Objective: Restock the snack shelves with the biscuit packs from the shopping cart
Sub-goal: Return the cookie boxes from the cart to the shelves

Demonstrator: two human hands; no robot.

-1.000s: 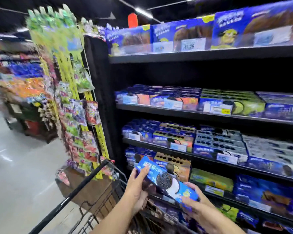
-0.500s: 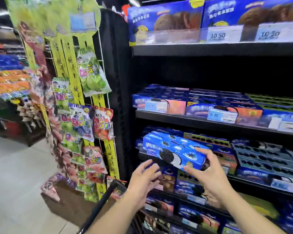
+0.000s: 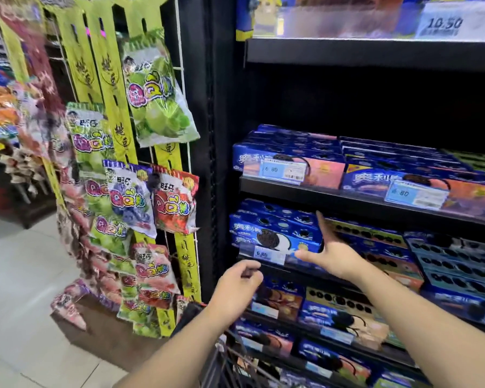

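Observation:
A blue biscuit pack (image 3: 275, 233) with a black-and-white cookie on its front lies at the left end of the third shelf (image 3: 361, 204), on top of similar packs. My right hand (image 3: 333, 253) is spread against the pack's right end, thumb up beside it and fingers under its front corner, not gripping. My left hand (image 3: 235, 287) hovers lower, in front of the shelf below, loosely curled and holding nothing. The shopping cart (image 3: 216, 359) shows only its wire rim and dark handle at the bottom; what lies inside it is hidden.
Blue biscuit boxes with price tags (image 3: 282, 169) fill the shelves above, below and to the right. A hanging rack of gummy-candy bags (image 3: 157, 88) on yellow strips stands left of the black shelf upright. A grey tiled aisle floor (image 3: 20, 275) opens to the left.
Both hands lifted the blue pack from over the cart. The right hand carried it up and set it on the third shelf's left end; the left hand let go and stayed lower.

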